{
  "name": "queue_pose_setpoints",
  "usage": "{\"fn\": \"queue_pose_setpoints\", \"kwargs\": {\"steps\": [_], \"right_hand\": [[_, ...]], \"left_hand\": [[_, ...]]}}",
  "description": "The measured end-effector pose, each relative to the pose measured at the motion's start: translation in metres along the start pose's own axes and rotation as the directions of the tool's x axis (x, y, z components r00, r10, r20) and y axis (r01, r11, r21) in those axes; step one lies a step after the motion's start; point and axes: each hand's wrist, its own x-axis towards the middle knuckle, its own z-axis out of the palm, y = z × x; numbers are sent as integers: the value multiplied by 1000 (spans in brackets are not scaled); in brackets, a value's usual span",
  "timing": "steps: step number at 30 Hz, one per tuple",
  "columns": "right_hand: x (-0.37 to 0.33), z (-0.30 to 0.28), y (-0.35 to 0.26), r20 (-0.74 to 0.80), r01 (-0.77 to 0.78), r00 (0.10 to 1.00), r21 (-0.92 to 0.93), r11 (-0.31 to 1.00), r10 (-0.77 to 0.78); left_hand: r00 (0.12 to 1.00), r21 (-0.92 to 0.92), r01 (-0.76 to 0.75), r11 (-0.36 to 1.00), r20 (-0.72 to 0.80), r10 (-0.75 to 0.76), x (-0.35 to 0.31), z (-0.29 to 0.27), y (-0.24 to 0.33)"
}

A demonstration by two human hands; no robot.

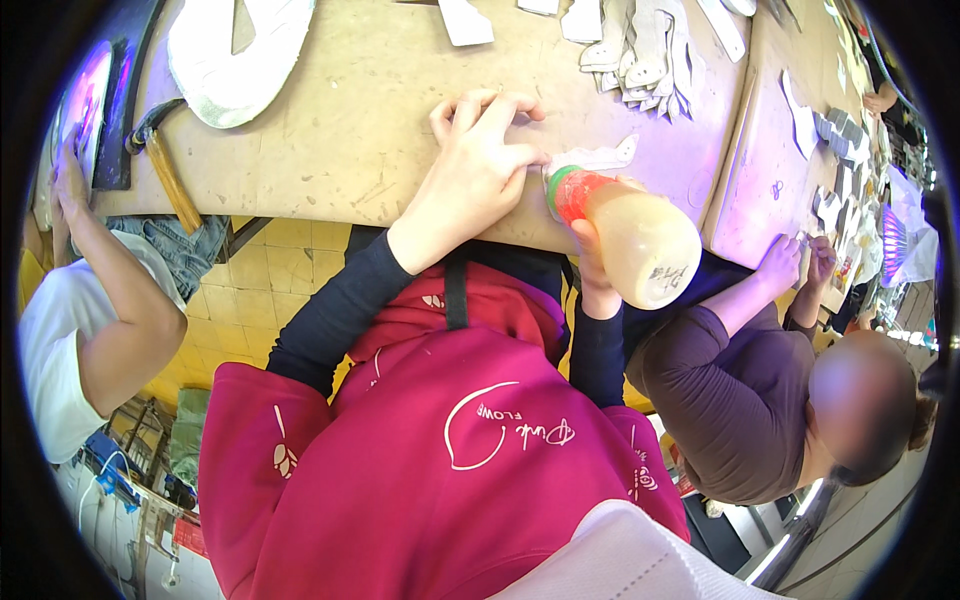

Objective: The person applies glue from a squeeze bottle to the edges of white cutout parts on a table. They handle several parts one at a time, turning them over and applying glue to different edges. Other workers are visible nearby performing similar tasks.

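My right hand (pixel 594 262) is wrapped round a plastic squeeze bottle (pixel 648 245) filled with a cream-coloured liquid. The bottle has a red neck and a green ring and is tilted, its tip pointing down at the table. Beneath that tip lies a narrow, pale cut piece (pixel 602 156) with a small hole near its far end. My left hand (pixel 475 155) rests on the table with its fingers apart, the thumb tip at the near end of the piece. The bottle hides part of my right fingers and the nozzle's contact point.
A stack of similar pale pieces (pixel 645 50) lies at the back, with loose ones beside it. To the left are a white padded shape (pixel 238 60) and a hammer (pixel 170 180). People work on both sides; the right one handles small parts near grey pieces (pixel 842 135).
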Motion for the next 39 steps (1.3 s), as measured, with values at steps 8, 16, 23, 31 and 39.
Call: {"fn": "queue_pose_setpoints", "kwargs": {"steps": [8, 16, 23, 31, 39], "right_hand": [[16, 12, -5, -245, -148, 938, 354, 923, 244], [19, 13, -5, -180, -88, 974, 278, 957, 141], [29, 7, -3, -384, -74, 893, 390, 918, 235], [22, 11, -2, -231, 65, 968, -134, 989, -95], [35, 7, -13, -410, -5, 891, 425, 905, 197]], "left_hand": [[998, 130, -57, 990, -29, 61, -2, 3, 4], [998, 132, -55, 990, -25, 59, -3, 4, 5], [998, 122, -61, 991, -8, 62, -2, 1, 5], [998, 129, -67, 989, -7, 68, -3, 2, 4], [997, 125, -74, 989, -17, 76, -2, 7, 3]]}}
